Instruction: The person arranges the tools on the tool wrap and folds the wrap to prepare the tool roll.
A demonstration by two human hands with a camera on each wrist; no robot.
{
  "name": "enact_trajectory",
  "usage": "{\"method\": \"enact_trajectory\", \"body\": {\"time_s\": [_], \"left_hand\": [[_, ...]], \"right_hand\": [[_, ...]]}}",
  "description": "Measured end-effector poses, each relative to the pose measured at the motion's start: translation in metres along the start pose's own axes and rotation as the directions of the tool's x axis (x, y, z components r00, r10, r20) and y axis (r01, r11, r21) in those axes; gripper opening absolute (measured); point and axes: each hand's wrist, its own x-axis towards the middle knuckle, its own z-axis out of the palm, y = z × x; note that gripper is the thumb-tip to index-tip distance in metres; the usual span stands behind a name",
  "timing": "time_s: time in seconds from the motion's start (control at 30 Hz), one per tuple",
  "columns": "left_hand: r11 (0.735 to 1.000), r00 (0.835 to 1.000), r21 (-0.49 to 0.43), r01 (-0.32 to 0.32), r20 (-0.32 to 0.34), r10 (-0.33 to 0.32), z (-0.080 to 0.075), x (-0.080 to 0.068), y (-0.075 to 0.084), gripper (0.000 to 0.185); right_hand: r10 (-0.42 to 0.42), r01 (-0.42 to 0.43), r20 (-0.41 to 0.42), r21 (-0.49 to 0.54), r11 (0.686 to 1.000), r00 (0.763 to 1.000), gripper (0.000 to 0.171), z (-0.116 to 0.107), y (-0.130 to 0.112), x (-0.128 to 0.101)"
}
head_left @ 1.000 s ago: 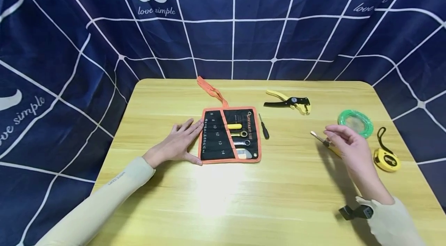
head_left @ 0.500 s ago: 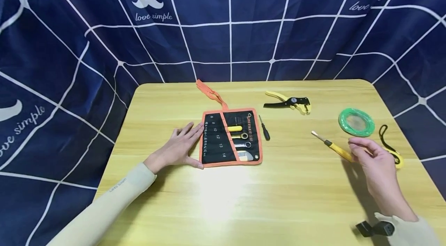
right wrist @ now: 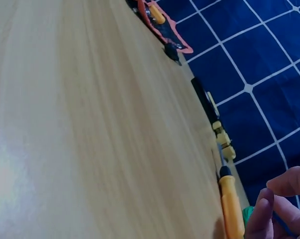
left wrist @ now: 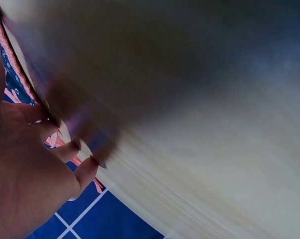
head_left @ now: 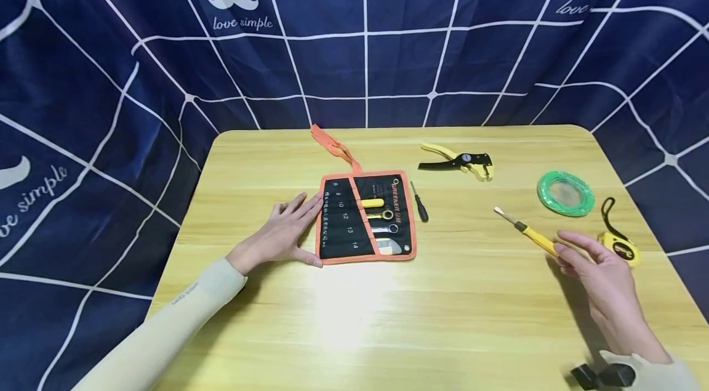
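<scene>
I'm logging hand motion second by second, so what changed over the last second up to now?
The right hand let go of the yellow-handled screwdriver, which now lies on the table, and drew back toward the person, fingers relaxed just beyond its handle. The left hand stayed flat beside the tool roll; the other tools did not move.

We read "I", heart, moustache, "love simple" in white on blue cloth (head_left: pixel 238 6) behind desk's far left corner. Same "love simple" on cloth at left, partly cut off at far right. Tool roll (head_left: pixel 365 215) near desk's middle: white numbers 6, 8, 10, 12, 13, 14 on pockets; brand line on flap too small for us.
</scene>
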Motion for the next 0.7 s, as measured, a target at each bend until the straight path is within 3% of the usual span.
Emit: {"method": "enact_trajectory", "body": {"time_s": [0.37,0.7], "left_hand": [[1.0,1.0,-0.018,-0.013,-0.014,0.013,0.001,0.0,-0.001,0.134],[1.0,1.0,-0.015,0.009,0.015,-0.009,-0.001,0.0,-0.001,0.135]], "right_hand": [[0.081,-0.074,0.034,-0.154,0.985,0.996,0.033,-0.007,0.011,0.011],[0.043,-0.013,0.075,-0.361,0.932,0.996,0.036,-0.011,0.012,0.019]]}}
